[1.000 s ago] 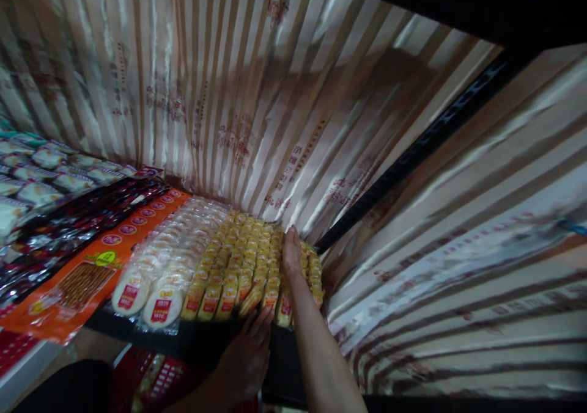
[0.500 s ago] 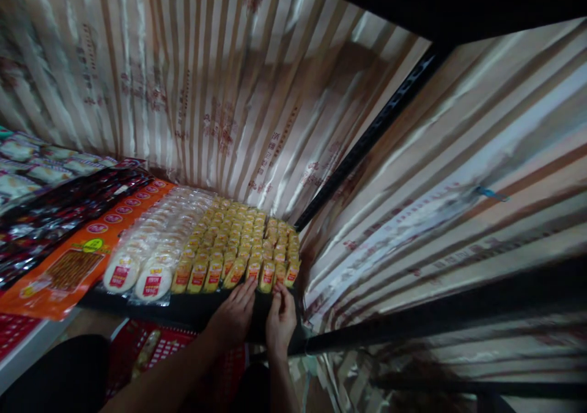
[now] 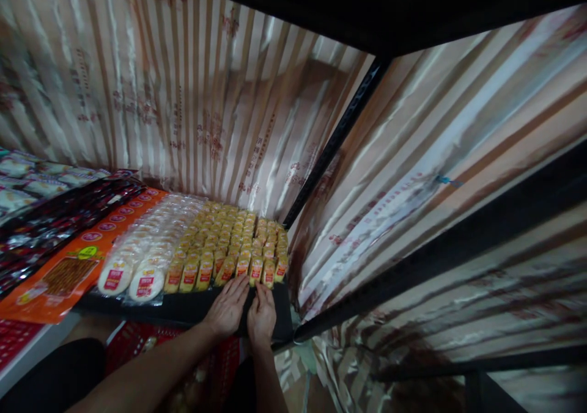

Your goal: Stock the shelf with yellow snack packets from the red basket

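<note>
Head | black shelf point(image 3: 177, 311), yellow packets point(image 3: 205, 269) | striped sheeting point(image 3: 197, 77) behind | left hand point(image 3: 228, 307): fingers outstretched together | right hand point(image 3: 262, 316): pinch unclear

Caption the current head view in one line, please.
Left hand and right hand at the front of rows of small yellow packets, beside round white packets.

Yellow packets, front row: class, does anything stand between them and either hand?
Nothing visible does. The fingers of the left hand and right hand are right at the front row of yellow packets; the black shelf lies beneath the packets.
</note>
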